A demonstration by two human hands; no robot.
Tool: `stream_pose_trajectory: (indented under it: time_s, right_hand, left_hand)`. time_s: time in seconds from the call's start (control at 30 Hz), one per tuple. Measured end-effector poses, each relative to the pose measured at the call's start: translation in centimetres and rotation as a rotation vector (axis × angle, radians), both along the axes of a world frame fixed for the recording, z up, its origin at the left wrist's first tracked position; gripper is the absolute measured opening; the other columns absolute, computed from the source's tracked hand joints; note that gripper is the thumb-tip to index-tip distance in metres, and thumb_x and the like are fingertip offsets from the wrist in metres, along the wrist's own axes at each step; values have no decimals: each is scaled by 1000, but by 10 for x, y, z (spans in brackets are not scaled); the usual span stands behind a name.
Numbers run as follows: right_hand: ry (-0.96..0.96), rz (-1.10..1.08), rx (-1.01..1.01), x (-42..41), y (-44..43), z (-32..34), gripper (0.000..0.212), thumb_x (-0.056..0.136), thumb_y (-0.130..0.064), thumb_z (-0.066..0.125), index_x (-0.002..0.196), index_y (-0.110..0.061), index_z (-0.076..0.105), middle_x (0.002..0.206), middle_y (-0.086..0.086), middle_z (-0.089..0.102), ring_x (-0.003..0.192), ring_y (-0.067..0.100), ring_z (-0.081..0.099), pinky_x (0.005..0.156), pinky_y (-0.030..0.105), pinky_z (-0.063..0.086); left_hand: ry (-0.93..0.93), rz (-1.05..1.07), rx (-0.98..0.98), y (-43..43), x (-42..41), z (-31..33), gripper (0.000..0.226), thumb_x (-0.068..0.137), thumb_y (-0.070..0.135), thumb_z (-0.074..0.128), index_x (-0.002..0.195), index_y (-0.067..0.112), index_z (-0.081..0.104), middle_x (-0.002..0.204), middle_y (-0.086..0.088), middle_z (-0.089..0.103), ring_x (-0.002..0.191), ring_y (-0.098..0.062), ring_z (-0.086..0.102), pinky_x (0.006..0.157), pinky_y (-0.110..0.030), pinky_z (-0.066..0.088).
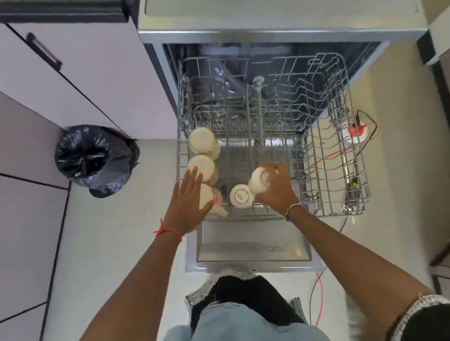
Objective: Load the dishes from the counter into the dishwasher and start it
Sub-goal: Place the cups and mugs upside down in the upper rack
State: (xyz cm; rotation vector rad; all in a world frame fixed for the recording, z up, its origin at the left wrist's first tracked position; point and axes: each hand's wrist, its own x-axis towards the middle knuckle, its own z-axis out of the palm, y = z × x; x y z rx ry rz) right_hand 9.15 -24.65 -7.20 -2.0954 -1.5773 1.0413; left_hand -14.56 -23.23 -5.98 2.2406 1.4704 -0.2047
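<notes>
The dishwasher's upper wire rack (326,115) is pulled out over the open door (246,251). Several cream cups stand upside down along its left side: one at the back (203,143), one in the middle (202,166), one at the front (211,198). My left hand (190,201) rests on the front cup, fingers spread. Another upturned cup (239,195) sits beside it. My right hand (275,189) holds a tilted cream cup (260,180) just to the right of that one.
A bin lined with a black bag (95,159) stands on the floor left of the dishwasher. Pale cabinets (34,96) rise on the left. Red and black cables (362,128) lie on the floor at the right. The rack's right half holds no dishes.
</notes>
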Motion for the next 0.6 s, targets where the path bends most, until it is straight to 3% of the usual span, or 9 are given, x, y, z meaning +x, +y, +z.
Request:
stream_pose_trajectory:
  time_s: [0.1, 0.27, 0.33, 0.43, 0.6]
  right_hand:
    - [69, 9, -30, -3, 19, -15, 81, 62, -4, 77, 134, -10, 41, 130, 18, 31, 117, 34, 41, 97, 45, 43]
    - [71, 50, -70, -15, 50, -42, 79, 67, -2, 74, 137, -11, 38, 133, 17, 27, 121, 30, 37, 100, 32, 37]
    - [50, 62, -71, -20, 57, -55, 78, 68, -3, 74, 137, -12, 37, 134, 17, 26, 122, 32, 37, 102, 36, 39]
    - [23, 69, -86, -26, 62, -76, 80, 67, -6, 76, 136, -15, 38, 135, 15, 25, 123, 34, 37, 101, 47, 41]
    - [-22, 66, -93, -31, 66, -93, 80, 67, -10, 79, 135, -17, 39, 134, 15, 25, 120, 34, 39, 100, 48, 41]
  left_hand:
    - [-10, 45, 5, 12, -9, -15, 89, 81, 60, 9, 146, -1, 17, 155, -16, 7, 144, -31, 4, 115, -45, 5]
    - [-26, 139, -15, 28, -21, -35, 74, 92, 49, 19, 147, 1, 6, 156, -14, -3, 144, -26, -5, 115, -37, -2]
    - [-56, 156, -12, 31, -24, -41, 65, 99, 34, 33, 147, 0, 4, 156, -15, -4, 144, -26, -5, 116, -37, 1]
    - [-114, 131, 8, 32, -27, -48, 63, 97, 15, 43, 145, -6, 8, 155, -19, -2, 144, -29, 0, 117, -38, 10]
    - [-117, 68, 53, 29, -29, -53, 65, 88, 0, 57, 138, -16, 21, 148, -32, 16, 137, -43, 19, 108, -51, 24]
